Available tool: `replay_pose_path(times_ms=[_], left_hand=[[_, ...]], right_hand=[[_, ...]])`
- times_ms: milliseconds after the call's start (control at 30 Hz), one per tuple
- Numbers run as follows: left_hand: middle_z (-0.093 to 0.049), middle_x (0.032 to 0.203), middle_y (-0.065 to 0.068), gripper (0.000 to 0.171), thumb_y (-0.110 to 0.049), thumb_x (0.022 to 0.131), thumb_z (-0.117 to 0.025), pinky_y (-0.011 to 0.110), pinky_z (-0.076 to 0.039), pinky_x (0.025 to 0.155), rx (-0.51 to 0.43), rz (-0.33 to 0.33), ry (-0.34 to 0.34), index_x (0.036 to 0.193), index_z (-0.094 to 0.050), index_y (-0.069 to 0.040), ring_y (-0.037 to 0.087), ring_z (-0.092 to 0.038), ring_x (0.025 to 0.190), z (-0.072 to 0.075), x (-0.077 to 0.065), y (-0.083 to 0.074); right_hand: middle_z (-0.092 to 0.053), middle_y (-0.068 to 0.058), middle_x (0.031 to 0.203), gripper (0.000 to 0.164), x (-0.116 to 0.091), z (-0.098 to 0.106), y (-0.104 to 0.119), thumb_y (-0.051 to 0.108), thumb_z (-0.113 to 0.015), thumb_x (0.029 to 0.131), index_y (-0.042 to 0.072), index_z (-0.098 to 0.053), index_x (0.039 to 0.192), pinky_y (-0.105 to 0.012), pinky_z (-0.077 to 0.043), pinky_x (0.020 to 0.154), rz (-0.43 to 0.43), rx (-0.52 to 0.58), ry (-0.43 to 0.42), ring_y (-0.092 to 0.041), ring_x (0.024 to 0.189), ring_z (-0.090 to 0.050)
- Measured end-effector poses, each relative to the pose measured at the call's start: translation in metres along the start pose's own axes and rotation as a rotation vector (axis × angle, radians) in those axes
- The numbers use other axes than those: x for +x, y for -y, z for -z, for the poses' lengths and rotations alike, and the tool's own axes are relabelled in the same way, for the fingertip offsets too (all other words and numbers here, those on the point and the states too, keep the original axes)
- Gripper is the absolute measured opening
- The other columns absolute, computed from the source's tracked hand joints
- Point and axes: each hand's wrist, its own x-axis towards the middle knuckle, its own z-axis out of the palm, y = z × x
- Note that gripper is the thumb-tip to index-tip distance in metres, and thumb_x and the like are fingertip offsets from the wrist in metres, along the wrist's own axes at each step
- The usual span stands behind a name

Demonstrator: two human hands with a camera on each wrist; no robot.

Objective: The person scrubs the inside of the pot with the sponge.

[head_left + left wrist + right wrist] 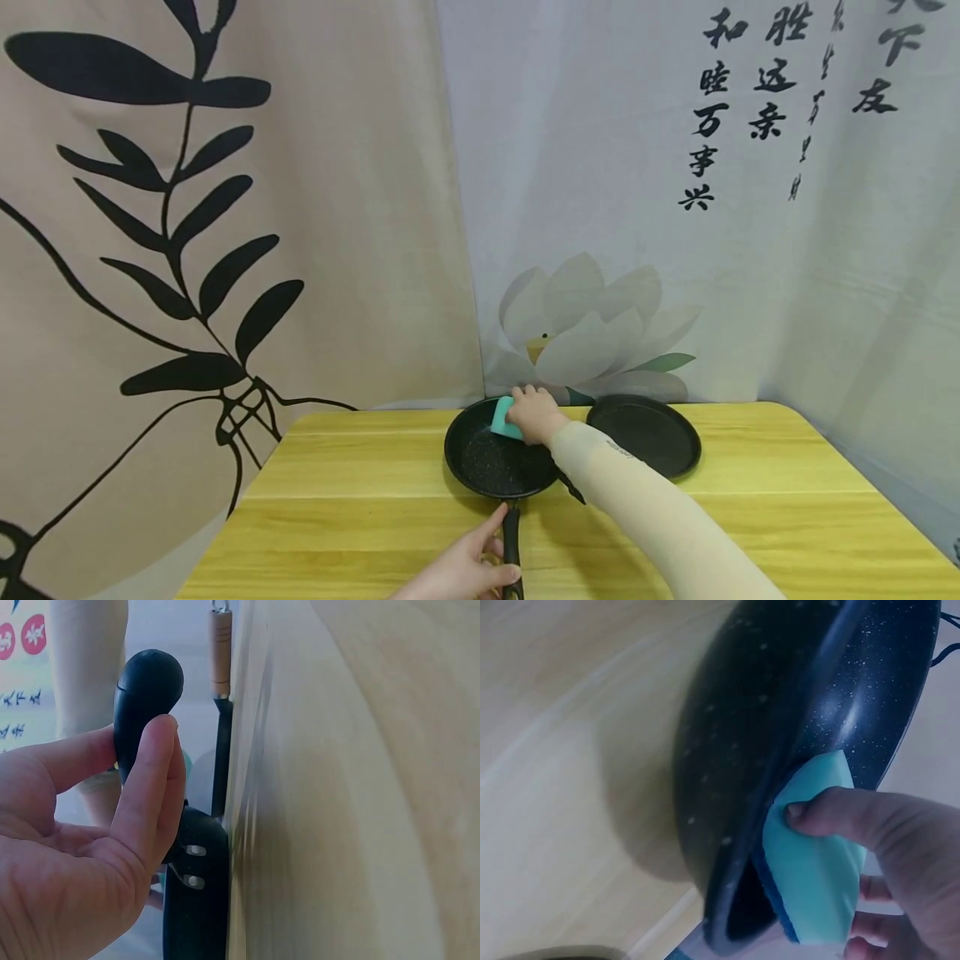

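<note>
A black speckled frying pan [498,471] is at the table's far side, its black handle [512,537] pointing toward me. My left hand [472,558] grips that handle between thumb and fingers, as the left wrist view also shows. My right hand [536,414] holds a turquoise sponge [814,870] with a dark blue scouring side. Thumb on one face and fingers on the other, it pinches the sponge inside the pan near the right rim. The scouring side faces the pan's inner wall.
Right of the frying pan lies a flat black pan [648,437], partly covered by my right sleeve [637,492]. A wooden handle [220,656] shows beyond the frying pan. Behind the yellowish wooden table [360,492] hangs a printed curtain [360,208].
</note>
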Motion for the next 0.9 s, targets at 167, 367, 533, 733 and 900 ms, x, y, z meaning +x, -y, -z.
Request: replay_pose_path(times_ms=[167,367,533,733,900], left_hand=[[-0.055,0.094,0.010,0.081,-0.004,0.093,-0.065,0.032,-0.055,0.063,0.006,-0.013,0.002,0.154,-0.012,0.000,0.016,-0.059,0.066,-0.001,0.000,-0.001],[-0.056,0.094,0.010,0.080,-0.004,0.093,-0.064,0.033,-0.055,0.063,0.010,-0.023,-0.002,0.154,-0.012,0.001,0.016,-0.060,0.067,-0.002,0.002,0.001],[-0.057,0.093,0.011,0.080,-0.003,0.092,-0.065,0.032,-0.055,0.061,0.009,-0.027,-0.007,0.154,-0.013,0.001,0.016,-0.060,0.066,-0.001,0.003,0.002],[-0.055,0.094,0.011,0.080,-0.006,0.093,-0.065,0.032,-0.055,0.062,0.011,-0.010,0.000,0.154,-0.013,0.001,0.016,-0.059,0.065,-0.001,0.003,0.001],[-0.054,0.095,0.012,0.079,-0.007,0.094,-0.064,0.031,-0.053,0.063,0.028,-0.001,0.013,0.154,-0.013,0.001,0.016,-0.058,0.066,0.000,0.003,0.000]], right_hand=[[-0.054,-0.008,0.119,0.035,-0.007,0.000,-0.006,0.030,-0.077,0.083,0.037,-0.070,0.117,-0.037,-0.045,0.080,0.002,-0.030,-0.002,-0.024,0.098,-0.051],[-0.051,-0.007,0.128,0.037,-0.012,0.000,-0.014,0.031,-0.076,0.085,0.039,-0.068,0.120,-0.037,-0.042,0.081,0.008,-0.065,0.025,-0.025,0.104,-0.050],[-0.052,-0.006,0.125,0.037,-0.016,0.005,-0.017,0.031,-0.079,0.082,0.038,-0.070,0.117,-0.038,-0.041,0.082,0.006,-0.046,0.035,-0.024,0.103,-0.049],[-0.051,-0.006,0.130,0.041,-0.021,0.005,-0.023,0.035,-0.082,0.077,0.037,-0.071,0.117,-0.042,-0.040,0.085,-0.009,0.040,0.030,-0.026,0.109,-0.048],[-0.050,-0.006,0.133,0.045,-0.028,-0.001,-0.031,0.040,-0.085,0.073,0.038,-0.071,0.116,-0.044,-0.038,0.084,-0.021,0.143,0.007,-0.026,0.110,-0.047]])
